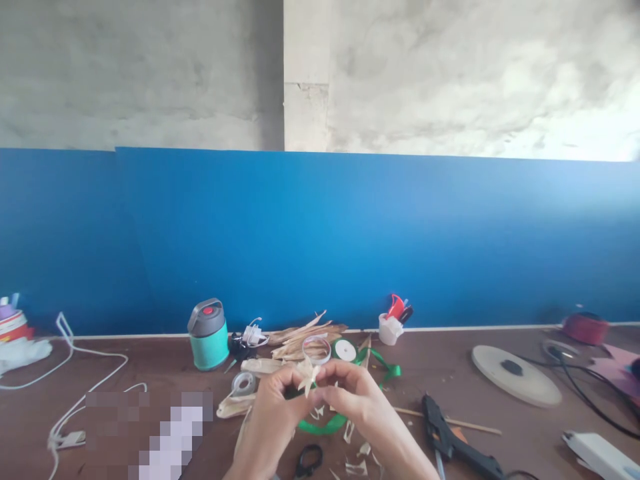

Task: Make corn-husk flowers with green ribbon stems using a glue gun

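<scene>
Cream flower (307,377) was up over the brown table (160,357), pinched between left hand (271,408) and right hand (359,398) fingertips, both grips narrow. Green ribbon (327,427) curved below; black glue gun (437,425) lay rightward.

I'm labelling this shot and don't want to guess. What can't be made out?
Head view throughout:
Pale flower-like piece: its base, covered by the left hand and right hand.
Lower-left patch: whatever lies there, blurred by pixelation.
White device: its near end, cut off at the bottom edge.
</scene>
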The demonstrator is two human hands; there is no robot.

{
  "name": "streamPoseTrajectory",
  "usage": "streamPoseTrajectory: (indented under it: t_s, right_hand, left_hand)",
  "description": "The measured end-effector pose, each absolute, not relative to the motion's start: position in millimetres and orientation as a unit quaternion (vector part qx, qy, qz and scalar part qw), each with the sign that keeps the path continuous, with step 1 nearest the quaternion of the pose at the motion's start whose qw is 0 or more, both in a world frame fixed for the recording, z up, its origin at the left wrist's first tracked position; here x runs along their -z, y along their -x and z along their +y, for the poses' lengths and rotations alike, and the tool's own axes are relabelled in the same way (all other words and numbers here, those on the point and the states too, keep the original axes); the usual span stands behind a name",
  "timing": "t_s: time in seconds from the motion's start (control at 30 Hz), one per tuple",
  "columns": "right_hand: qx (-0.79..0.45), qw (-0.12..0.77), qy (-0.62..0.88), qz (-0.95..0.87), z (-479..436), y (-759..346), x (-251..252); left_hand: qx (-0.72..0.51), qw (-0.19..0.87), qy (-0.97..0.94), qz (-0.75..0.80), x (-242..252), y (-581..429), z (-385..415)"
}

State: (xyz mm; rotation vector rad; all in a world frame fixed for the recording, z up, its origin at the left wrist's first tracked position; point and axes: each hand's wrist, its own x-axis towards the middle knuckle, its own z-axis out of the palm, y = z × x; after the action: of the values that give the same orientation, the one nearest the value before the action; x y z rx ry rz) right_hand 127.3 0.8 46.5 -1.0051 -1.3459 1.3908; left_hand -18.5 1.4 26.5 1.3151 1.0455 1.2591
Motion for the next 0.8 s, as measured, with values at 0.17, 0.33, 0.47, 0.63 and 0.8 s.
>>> streamPoseTrajectory:
  t_s: [0.17, 0.33, 0.47, 0.63, 0.8]
  right_hand:
    - [-0.441, 0.473, 0.446, -0.619, 0, -123, -45]
    - [-0.337, 0.496, 0.454, -0.659, 0, -124, -50]
    - [-0.376, 0.499, 0.461, -0.630, 5, -129, -47]
    - [-0.457, 0.487, 0.458, -0.587, 11, -129, -39]
    - [-0.460, 0.479, 0.459, -0.590, 12, -127, -38]
  left_hand:
    - [-0.534, 0.439, -0.572, 0.441, -34, 11, 0]
    - [-0.529, 0.418, -0.578, 0.460, -33, 12, -2]
    - [-0.530, 0.479, -0.537, 0.448, -35, 12, -6]
    - [-0.562, 0.536, -0.478, 0.412, -40, 7, -9]
    - [-0.590, 0.547, -0.421, 0.419, -35, 3, -6]
